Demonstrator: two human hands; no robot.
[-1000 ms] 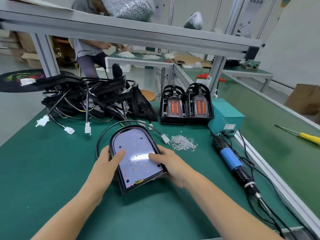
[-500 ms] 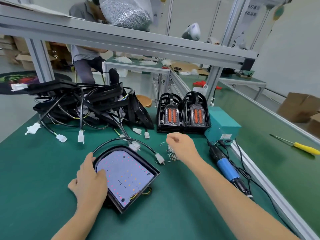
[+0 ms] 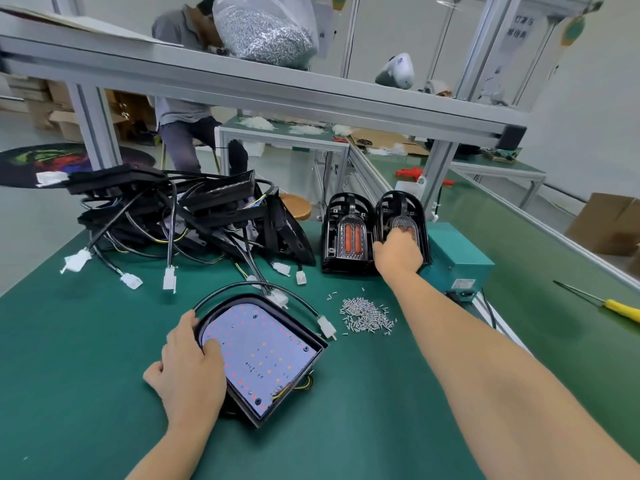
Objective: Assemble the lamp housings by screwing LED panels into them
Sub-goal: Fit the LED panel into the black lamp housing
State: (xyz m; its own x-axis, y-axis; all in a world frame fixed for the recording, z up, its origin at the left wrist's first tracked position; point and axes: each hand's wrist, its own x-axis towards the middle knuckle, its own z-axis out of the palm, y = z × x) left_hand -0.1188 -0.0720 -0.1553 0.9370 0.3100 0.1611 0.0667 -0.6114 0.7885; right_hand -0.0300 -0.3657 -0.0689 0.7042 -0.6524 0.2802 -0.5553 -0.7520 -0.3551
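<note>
Our right hand point(image 3: 398, 251) has left the screws point(image 3: 367, 315), now grasping a rear-stack lamp housing point(image 3: 403, 223) at desk's far edge; left hand point(image 3: 188, 362) w/ flat fingers still steadies LED panel point(image 3: 259, 355), so next comes joining them.

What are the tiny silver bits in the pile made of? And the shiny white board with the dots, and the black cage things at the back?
The small screws look like bright metal: silvery and glinting. The LED panel looks like a glossy white-coated board, probably metal-backed; it reflects light. The lamp housings seem to be moulded black plastic with a slight sheen, though painted metal can't be ruled out.
</note>
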